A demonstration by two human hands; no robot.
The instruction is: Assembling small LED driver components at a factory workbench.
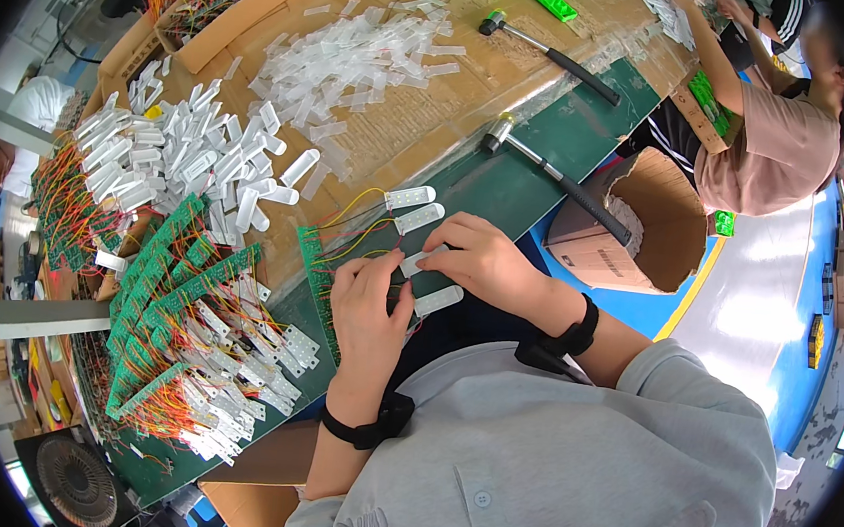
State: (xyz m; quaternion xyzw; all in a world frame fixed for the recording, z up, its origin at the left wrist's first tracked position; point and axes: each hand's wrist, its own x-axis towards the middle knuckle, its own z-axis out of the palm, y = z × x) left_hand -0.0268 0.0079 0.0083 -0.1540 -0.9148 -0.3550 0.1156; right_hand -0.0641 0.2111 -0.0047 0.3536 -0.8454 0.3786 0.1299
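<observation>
Both hands meet over the table's near edge at a small white wired light strip [415, 264]. My right hand [487, 267] pinches it from the right. My left hand [370, 304] has its fingers closed at its left end, partly hiding it. Another white rounded strip [439, 300] lies just below the fingers. Two more, an upper white strip [409, 198] and a lower one [418, 217], lie beyond my hands. Yellow and red wires join them to a long green circuit board [315, 289] left of my left hand.
White rounded covers [165, 156] and translucent strips [354, 62] are heaped on cardboard. Green boards with wired white plates [204, 345] pile up at left. Two hammers [569, 191] lie at right, above a cardboard bin [636, 227]. A co-worker [769, 143] sits at upper right.
</observation>
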